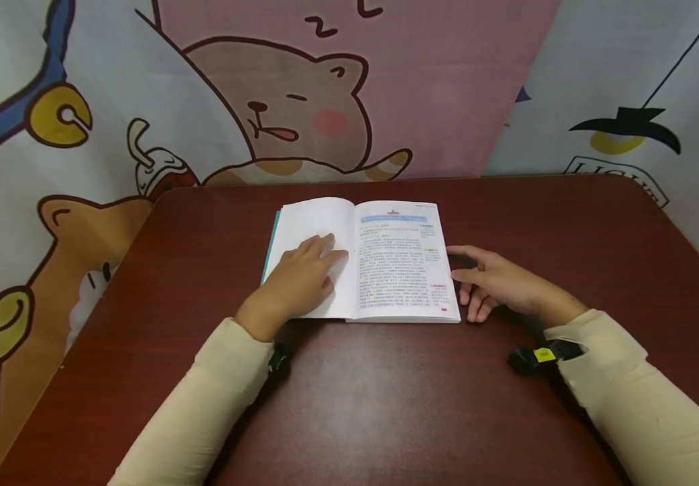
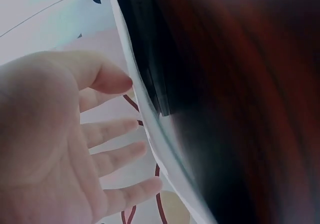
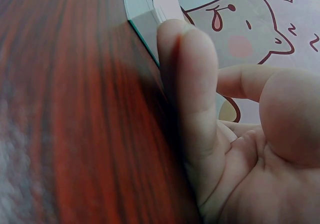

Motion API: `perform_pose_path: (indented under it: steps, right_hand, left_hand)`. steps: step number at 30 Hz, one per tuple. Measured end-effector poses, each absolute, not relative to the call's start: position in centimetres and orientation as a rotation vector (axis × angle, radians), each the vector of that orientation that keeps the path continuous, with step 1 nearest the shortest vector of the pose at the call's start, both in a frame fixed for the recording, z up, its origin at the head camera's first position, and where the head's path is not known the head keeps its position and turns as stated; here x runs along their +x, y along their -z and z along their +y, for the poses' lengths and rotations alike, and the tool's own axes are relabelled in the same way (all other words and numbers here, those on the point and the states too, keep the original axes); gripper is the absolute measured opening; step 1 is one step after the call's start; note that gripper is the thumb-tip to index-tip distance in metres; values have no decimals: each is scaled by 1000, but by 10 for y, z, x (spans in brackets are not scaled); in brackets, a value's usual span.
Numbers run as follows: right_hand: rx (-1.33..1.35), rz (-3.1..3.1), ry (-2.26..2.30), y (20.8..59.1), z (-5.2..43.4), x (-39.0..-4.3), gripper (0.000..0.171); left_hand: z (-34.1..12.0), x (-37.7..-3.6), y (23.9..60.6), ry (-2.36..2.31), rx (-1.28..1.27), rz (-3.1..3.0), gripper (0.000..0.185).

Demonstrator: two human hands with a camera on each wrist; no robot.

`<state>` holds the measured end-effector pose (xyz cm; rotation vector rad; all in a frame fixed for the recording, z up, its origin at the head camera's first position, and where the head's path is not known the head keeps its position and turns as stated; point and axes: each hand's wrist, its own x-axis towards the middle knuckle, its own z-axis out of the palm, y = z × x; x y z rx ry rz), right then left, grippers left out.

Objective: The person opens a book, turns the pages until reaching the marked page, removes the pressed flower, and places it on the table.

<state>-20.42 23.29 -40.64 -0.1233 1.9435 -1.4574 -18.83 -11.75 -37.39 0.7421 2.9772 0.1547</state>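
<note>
Table (image 1: pixel 385 405): dark red wood, cartoon cloth backdrop (image 1: pixel 300 88) behind. Book (image 1: pixel 394 263): lying open flat at the table's far middle. Left hand (image 1: pixel 300 280): palm down on the blank left page, fingers straight. Right hand (image 1: pixel 495 283): just beside the book's right edge, fingers loose, grasping nothing.

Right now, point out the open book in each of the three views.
Head: the open book lies flat at table centre, left hand on its blank page.
Left wrist: only its page edges and cover run diagonally beside the fingertips.
Right wrist: its corner shows at top, above the right hand.
Shared landmark: the red-brown table.
</note>
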Motion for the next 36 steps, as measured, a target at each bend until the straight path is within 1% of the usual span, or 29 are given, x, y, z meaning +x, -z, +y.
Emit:
perform_pose_path:
  steps: [14,20,30,36]
  right_hand:
    - [-126,1947,1451,404,232,-203,68]
    - [-134,1943,1453,404,233,-204,68]
    - [-127,1942,1457,405,232,-205,70]
    - [-127,1937,1461,406,233,-204,69]
  left_hand:
    - [-98,-174,369,-177,885,2880,46]
    - [-88,-169,369,-155,897,2840,52]
    - [-77,-164,371,-173,853,2783,72]
    - [-76,-164,371,-177,849,2774,70]
